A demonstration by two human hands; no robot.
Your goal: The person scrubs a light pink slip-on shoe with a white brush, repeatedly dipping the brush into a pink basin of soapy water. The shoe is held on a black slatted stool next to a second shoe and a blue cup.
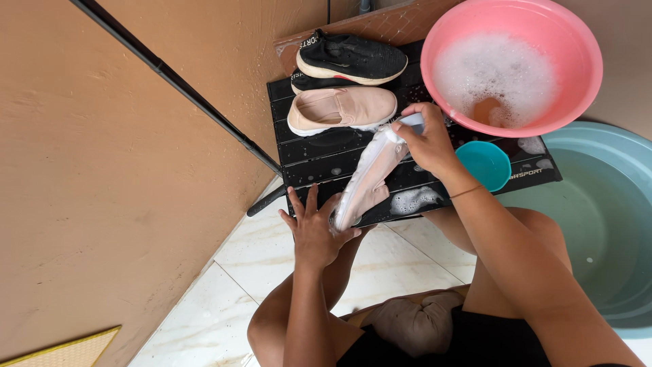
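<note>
Two hands work one pale pink shoe (370, 178), tilted sole-up over the black slatted stand (319, 153); the left hand (314, 230) steadies its heel end with fingers spread, the right hand (426, 141) clenches a scrubber at the toe; scrubbing seems underway, and rinsing would need water; the pink basin (577, 47) holds suds, the grey tub (604, 224) clear water

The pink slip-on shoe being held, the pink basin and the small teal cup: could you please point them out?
held pink shoe (370, 178), head view, soapy side
pink basin (577, 41), head view, rim
teal cup (483, 163), head view, inside
</note>
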